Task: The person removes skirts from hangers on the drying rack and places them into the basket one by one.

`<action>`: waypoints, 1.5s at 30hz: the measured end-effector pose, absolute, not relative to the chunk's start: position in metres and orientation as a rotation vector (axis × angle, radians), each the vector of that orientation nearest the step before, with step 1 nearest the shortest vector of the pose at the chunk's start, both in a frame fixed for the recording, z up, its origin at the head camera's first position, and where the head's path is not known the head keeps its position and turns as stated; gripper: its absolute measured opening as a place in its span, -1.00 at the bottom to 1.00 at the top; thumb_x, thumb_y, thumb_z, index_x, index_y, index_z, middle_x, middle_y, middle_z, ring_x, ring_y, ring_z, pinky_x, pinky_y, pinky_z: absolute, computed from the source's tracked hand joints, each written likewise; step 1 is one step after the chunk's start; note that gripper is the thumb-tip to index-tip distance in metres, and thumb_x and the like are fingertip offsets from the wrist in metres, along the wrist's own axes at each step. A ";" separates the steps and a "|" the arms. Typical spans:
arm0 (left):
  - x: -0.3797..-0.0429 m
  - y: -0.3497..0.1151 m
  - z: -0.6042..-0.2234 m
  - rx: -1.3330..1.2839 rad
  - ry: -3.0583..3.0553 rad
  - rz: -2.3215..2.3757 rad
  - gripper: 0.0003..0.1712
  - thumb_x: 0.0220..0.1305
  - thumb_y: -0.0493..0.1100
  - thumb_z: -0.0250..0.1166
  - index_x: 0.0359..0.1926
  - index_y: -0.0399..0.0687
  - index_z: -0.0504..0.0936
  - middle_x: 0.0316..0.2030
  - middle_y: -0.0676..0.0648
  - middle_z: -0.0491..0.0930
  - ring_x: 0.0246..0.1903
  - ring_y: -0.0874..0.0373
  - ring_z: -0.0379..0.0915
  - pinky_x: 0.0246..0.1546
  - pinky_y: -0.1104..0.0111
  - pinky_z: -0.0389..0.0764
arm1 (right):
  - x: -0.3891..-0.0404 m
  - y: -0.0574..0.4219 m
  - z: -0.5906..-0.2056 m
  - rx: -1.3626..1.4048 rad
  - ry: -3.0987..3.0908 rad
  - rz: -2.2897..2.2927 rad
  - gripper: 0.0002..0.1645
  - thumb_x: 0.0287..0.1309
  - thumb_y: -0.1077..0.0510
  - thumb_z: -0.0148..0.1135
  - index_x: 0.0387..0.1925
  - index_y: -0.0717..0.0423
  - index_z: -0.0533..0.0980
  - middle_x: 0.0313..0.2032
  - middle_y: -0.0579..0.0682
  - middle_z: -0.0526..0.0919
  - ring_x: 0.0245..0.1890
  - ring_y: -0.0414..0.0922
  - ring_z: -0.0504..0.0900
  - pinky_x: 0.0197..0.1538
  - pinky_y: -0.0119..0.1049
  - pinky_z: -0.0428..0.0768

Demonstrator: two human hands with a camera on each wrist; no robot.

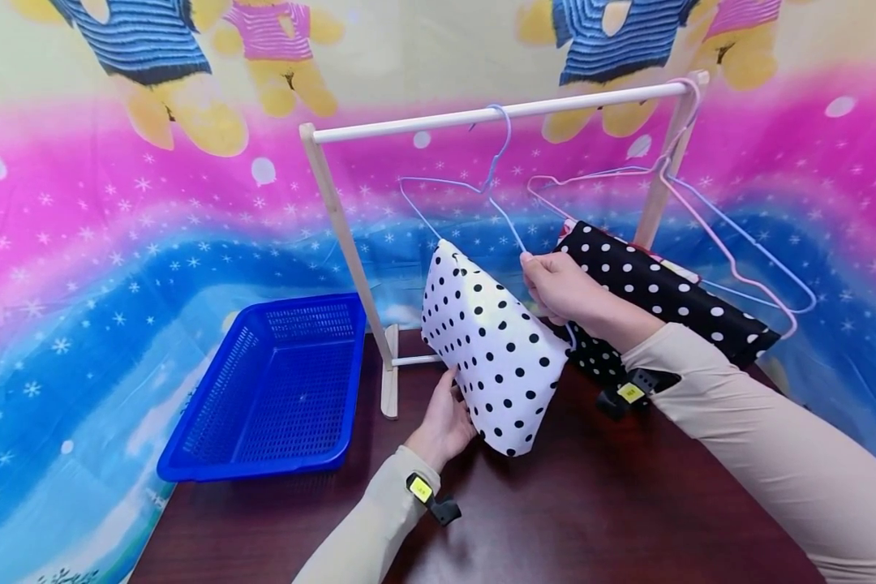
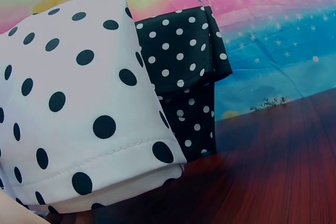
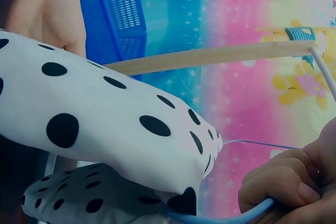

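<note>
A white cloth with black dots [image 1: 492, 349] and a stitched hem is draped over the lower bar of a light-blue hanger [image 1: 507, 223]. The hanger's hook is over the rack's white rail. My right hand [image 1: 573, 292] grips the hanger's right side, just above the cloth, and the right wrist view shows its fingers curled round the blue wire [image 3: 249, 214]. At the cloth's lower left edge, my left hand [image 1: 444, 422] touches the fabric with loosely extended fingers, their tips partly hidden by it. That same left hand [image 3: 50, 17] appears beyond the cloth in the right wrist view.
A wooden rack [image 1: 343, 235] stands on the dark red-brown table [image 1: 591, 519]. At its right end, a pink hanger [image 1: 730, 259] carries a black cloth with white dots [image 1: 664, 288]; another blue hanger [image 1: 762, 235] hangs behind. A blue plastic basket [image 1: 263, 470] sits left.
</note>
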State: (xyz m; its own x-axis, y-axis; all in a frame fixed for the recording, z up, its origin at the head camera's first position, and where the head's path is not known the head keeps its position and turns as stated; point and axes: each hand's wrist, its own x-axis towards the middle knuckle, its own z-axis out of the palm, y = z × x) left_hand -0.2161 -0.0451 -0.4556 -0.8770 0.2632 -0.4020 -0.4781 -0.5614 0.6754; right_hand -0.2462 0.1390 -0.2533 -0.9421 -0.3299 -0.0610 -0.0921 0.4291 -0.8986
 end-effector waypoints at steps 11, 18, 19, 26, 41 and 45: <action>-0.215 -0.058 -0.460 -0.369 1.232 2.413 -0.14 0.46 0.31 -0.05 0.50 -0.19 0.11 0.43 -0.17 0.31 0.34 0.05 0.27 0.32 0.26 0.34 | -0.247 0.141 -0.254 -0.362 2.456 -1.520 -0.33 0.59 -0.24 -0.34 -0.58 0.11 0.14 -0.77 -0.19 0.11 -0.79 -0.24 0.02 -0.67 -0.35 0.09; -0.212 -0.072 -0.458 -0.292 1.137 2.520 -0.29 0.49 0.27 -0.02 0.43 -0.05 0.22 0.06 0.11 0.61 0.08 0.28 0.55 0.15 0.36 0.47 | -0.249 0.140 -0.256 -0.371 2.486 -1.512 -0.33 0.60 -0.22 -0.34 -0.59 0.11 0.15 -0.77 -0.18 0.13 -0.80 -0.23 0.04 -0.68 -0.33 0.14; -0.212 -0.074 -0.457 -0.276 1.127 2.537 -0.33 0.51 0.25 -0.03 0.42 -0.03 0.23 0.04 0.14 0.63 0.06 0.30 0.57 0.15 0.37 0.47 | -0.250 0.140 -0.256 -0.373 2.491 -1.511 -0.32 0.60 -0.22 -0.34 -0.60 0.11 0.15 -0.78 -0.18 0.13 -0.80 -0.23 0.04 -0.68 -0.32 0.14; -0.206 -0.087 -0.443 -0.262 1.074 2.660 -0.51 0.55 0.12 0.01 0.36 0.09 0.30 -0.08 0.23 0.74 -0.05 0.39 0.66 0.06 0.50 0.57 | -0.251 0.140 -0.254 -0.364 2.515 -1.491 -0.32 0.59 -0.23 -0.34 -0.60 0.10 0.15 -0.76 -0.16 0.14 -0.81 -0.21 0.06 -0.68 -0.29 0.17; -0.197 -0.093 -0.416 -0.150 1.199 2.653 -0.39 0.50 0.22 0.08 0.42 0.14 0.26 -0.01 0.24 0.72 0.01 0.36 0.65 0.12 0.48 0.59 | -0.248 0.144 -0.254 -0.368 2.530 -1.464 -0.32 0.59 -0.24 -0.33 -0.60 0.09 0.15 -0.76 -0.16 0.15 -0.79 -0.20 0.07 -0.65 -0.28 0.18; -0.196 -0.094 -0.413 -0.151 1.220 2.666 -0.39 0.49 0.20 0.12 0.42 0.11 0.28 -0.02 0.23 0.73 0.01 0.36 0.66 0.12 0.48 0.59 | -0.249 0.145 -0.254 -0.357 2.535 -1.466 -0.32 0.59 -0.24 -0.34 -0.61 0.08 0.15 -0.77 -0.16 0.14 -0.80 -0.20 0.06 -0.67 -0.30 0.16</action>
